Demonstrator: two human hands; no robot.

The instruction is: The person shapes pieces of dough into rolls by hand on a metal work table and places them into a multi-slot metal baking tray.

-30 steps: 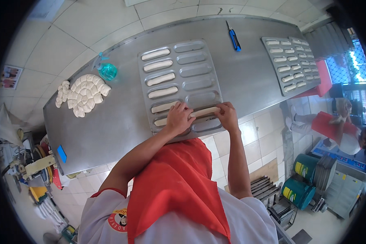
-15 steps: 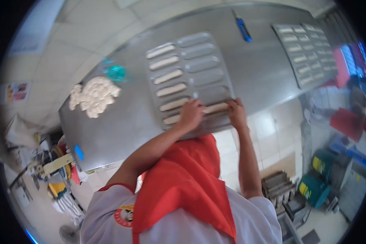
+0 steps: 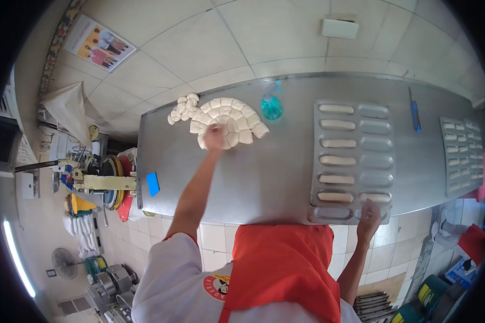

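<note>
My left hand [image 3: 214, 138], smeared by motion, is over a spread of cut dough pieces [image 3: 233, 116] on the steel table; whether its fingers have hold of a piece cannot be made out. At the near right corner of a metal moulded tray [image 3: 355, 215], my right hand [image 3: 369, 213] has its fingers loosely apart. Its fingertips are at the lower edge of a dough stick [image 3: 375, 197] lying in the right column. A full run of dough sticks [image 3: 338, 161] fills most of the tray's left column. Several moulds in the right column are bare.
A spray bottle with green liquid [image 3: 271, 107] stands right of the dough. Beyond the tray lie a blue-handled tool [image 3: 415, 116] and a second filled tray [image 3: 462, 156]. A blue scraper-like piece [image 3: 153, 184] is near the table's left edge. Machinery [image 3: 105, 183] stands to the left.
Both hands were at the tray's near end on a dough stick. My left hand has swung left to the dough pieces; my right stays by the tray. The view has turned left.
</note>
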